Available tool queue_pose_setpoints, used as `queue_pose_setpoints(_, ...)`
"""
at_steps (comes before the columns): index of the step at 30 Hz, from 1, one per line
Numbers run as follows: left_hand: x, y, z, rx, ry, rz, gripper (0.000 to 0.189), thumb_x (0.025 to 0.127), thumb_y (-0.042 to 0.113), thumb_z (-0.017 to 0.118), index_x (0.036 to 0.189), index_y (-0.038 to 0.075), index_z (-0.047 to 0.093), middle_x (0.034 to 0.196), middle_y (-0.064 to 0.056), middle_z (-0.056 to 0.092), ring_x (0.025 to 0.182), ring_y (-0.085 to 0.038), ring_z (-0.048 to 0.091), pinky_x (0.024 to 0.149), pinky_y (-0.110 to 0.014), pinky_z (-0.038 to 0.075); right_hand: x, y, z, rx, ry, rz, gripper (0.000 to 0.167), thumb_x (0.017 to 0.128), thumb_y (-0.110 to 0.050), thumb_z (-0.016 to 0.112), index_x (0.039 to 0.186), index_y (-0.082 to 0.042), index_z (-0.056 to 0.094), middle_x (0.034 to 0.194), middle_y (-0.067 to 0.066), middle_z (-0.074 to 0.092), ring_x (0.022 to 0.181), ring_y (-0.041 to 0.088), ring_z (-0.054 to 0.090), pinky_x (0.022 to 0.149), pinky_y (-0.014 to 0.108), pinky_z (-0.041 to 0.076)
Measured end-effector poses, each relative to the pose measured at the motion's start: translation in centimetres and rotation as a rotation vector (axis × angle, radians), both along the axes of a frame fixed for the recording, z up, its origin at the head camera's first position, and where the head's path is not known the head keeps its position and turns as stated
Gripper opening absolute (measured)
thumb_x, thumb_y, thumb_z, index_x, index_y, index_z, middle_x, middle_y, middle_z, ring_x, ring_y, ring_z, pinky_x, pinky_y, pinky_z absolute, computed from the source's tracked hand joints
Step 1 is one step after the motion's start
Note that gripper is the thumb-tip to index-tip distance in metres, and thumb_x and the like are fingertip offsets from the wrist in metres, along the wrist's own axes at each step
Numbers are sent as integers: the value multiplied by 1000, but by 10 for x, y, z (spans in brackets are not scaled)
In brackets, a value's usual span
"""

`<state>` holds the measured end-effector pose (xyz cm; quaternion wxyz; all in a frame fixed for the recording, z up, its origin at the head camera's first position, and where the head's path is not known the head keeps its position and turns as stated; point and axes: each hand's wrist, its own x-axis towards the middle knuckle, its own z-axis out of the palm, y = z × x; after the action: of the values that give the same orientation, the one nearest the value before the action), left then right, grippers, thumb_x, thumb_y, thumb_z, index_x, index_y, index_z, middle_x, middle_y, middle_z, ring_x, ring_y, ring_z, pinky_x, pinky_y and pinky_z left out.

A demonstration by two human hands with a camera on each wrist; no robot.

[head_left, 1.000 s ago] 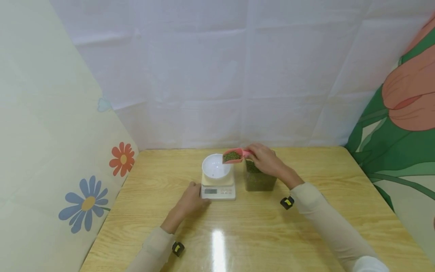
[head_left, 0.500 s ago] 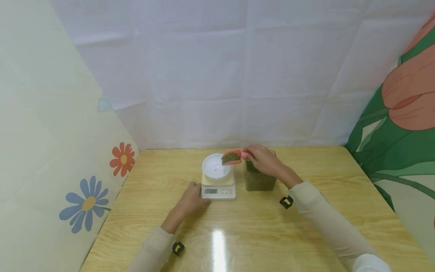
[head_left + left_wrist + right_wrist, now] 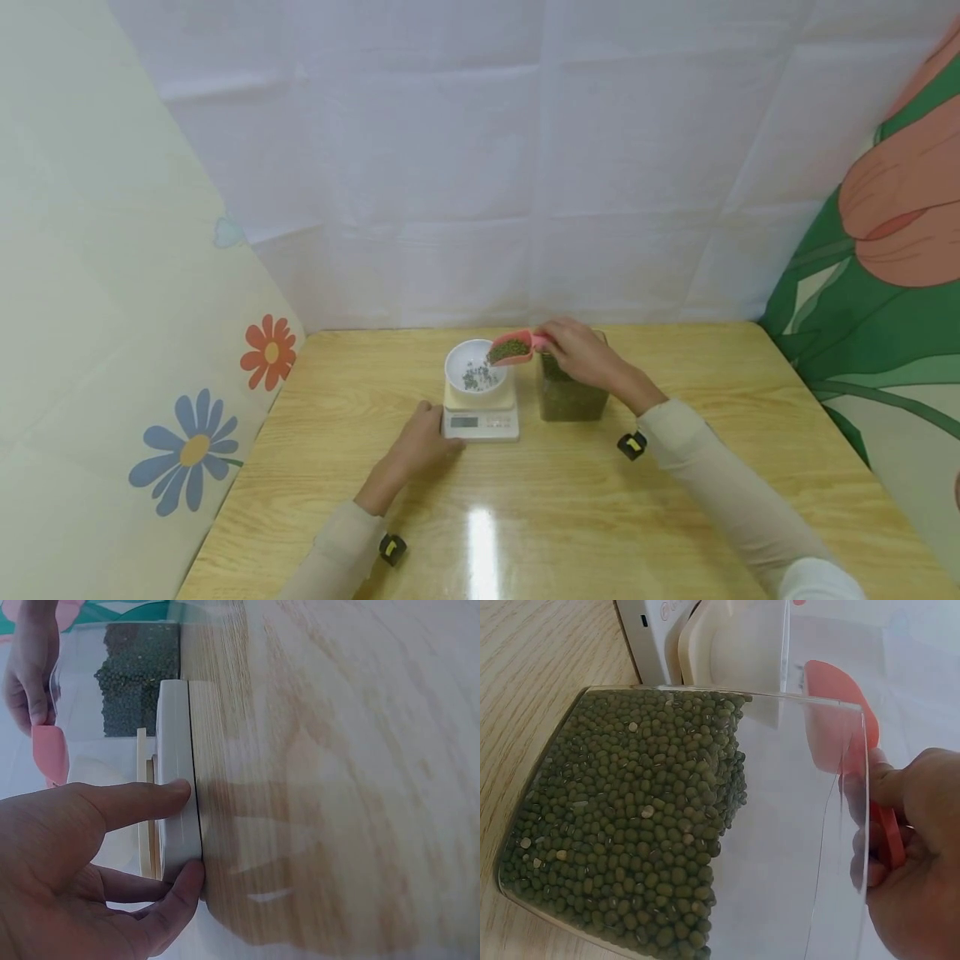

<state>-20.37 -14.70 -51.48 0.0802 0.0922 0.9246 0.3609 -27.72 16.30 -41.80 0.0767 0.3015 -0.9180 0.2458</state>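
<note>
My right hand (image 3: 581,352) grips the handle of a pink scoop (image 3: 521,337) that holds green mung beans (image 3: 509,348). The scoop's front lip tilts over a white bowl (image 3: 459,360), with a scatter of beans on its bottom. Beneath the bowl is a white kitchen scale (image 3: 504,433) with a small display. At the scale's near left corner, my left hand (image 3: 422,437) holds it, its thumb and fingers on different sides. Below my right hand stands a clear container (image 3: 795,847) partly full of mung beans (image 3: 630,817).
The scale and container stand side by side on a wood-grain table (image 3: 555,517), near its far edge. A white cloth (image 3: 450,167) hangs behind. Flower-patterned panels (image 3: 90,317) border both sides. A black wrist mount (image 3: 632,446) shows beside the right sleeve.
The scoop has shifted slightly left and tipped over the bowl. Mung beans have fallen from it, and several now lie in the bowl. My left hand stays at the scale.
</note>
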Motion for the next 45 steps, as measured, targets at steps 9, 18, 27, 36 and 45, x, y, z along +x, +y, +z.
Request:
queue_pose_setpoints(9,-1,1,-1,-5,-4,3,61,83,16,89,137,-1,66,110,-12,59,98,-23,53,94,-46,57,0,0,2,10,8,9,24,104,-14,66,120,4,72,117,19,74,115,38,67,102,53,56)
queue_pose_setpoints(18,-1,1,-2,-18,-3,5,60,83,16,90,135,-2,66,111,-12,59,98,-23,54,95,-47,58,-1,-1,2,26,12,14,24,105,-15,66,119,3,72,116,18,75,114,37,68,101,53,57)
queue_pose_setpoints(27,0,1,-1,-5,-4,2,57,82,15,90,132,-2,68,110,-11,58,98,-23,52,93,-47,57,-1,-2,4,30,10,23,26,105,-16,66,120,3,72,116,19,75,114,37,68,102,52,57)
queue_pose_setpoints(36,0,2,0,-8,-7,0,57,82,15,90,131,-3,67,109,-12,58,97,-23,53,92,-46,58,-1,-3,7,34,11,24,26,104,-16,67,119,4,72,118,20,75,117,38,68,105,53,55)
queue_pose_setpoints(45,0,2,2,-16,0,2,57,82,14,90,132,-4,67,109,-12,59,97,-23,53,92,-46,58,-1,-5,9,52,19,40,24,103,-15,68,118,3,73,116,18,75,114,36,68,102,51,57)
